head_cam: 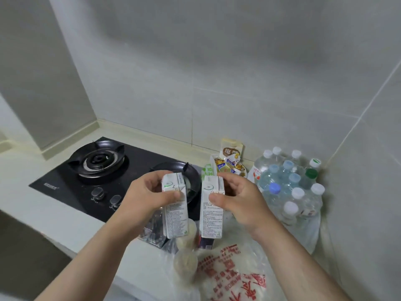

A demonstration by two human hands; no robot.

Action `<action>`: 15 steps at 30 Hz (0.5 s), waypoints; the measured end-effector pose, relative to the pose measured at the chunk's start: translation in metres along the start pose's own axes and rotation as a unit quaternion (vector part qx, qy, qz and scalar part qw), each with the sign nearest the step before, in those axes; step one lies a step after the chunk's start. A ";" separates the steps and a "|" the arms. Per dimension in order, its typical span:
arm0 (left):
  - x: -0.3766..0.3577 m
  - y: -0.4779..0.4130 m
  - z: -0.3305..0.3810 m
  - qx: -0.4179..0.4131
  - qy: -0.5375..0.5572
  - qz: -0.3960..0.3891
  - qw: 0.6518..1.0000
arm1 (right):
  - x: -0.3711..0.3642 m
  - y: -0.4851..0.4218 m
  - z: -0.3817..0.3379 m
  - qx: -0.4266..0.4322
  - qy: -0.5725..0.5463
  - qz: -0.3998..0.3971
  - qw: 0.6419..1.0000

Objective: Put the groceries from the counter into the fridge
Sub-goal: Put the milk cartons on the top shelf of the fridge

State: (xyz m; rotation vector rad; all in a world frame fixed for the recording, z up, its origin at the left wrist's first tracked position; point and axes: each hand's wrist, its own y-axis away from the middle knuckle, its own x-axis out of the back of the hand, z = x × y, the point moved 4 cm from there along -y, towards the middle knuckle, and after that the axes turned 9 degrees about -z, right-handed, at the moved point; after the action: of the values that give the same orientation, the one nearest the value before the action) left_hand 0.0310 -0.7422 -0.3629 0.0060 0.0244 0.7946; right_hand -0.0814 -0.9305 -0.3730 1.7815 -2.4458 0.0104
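Observation:
Two white drink cartons are held upright above the counter. My left hand [143, 200] grips the left carton [175, 216] near its top, thumb across the front. My right hand [240, 200] grips the right carton [211, 216] the same way. Below them lies a clear plastic bag with red print [234, 276] holding pale round items. A pack of water bottles [290, 185] stands in the right corner. Snack packets [231, 164] lean against the wall behind the cartons. The fridge is out of view.
A black two-burner gas hob [97, 170] sits left of the groceries on the pale counter [54, 213]. Tiled walls close off the back and right. Dark packets [154, 231] lie at the hob's front corner, under the left carton.

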 end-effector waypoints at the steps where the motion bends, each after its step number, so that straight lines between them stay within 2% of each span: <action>1: 0.008 0.006 0.002 -0.002 0.000 0.009 1.000 | -0.008 -0.002 -0.005 0.005 0.006 -0.007 1.000; 6: 0.057 0.041 0.016 -0.020 -0.016 0.031 0.999 | -0.063 -0.011 -0.034 0.045 0.034 -0.044 0.997; 15: 0.152 0.121 0.031 -0.046 -0.013 0.125 0.991 | -0.173 -0.018 -0.060 0.067 0.044 -0.112 0.990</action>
State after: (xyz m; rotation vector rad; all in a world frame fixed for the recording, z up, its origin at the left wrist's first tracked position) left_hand 0.0517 -0.5490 -0.3335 -0.0688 -0.0382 1.0451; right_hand -0.0064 -0.7673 -0.3312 2.0559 -2.2198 0.2328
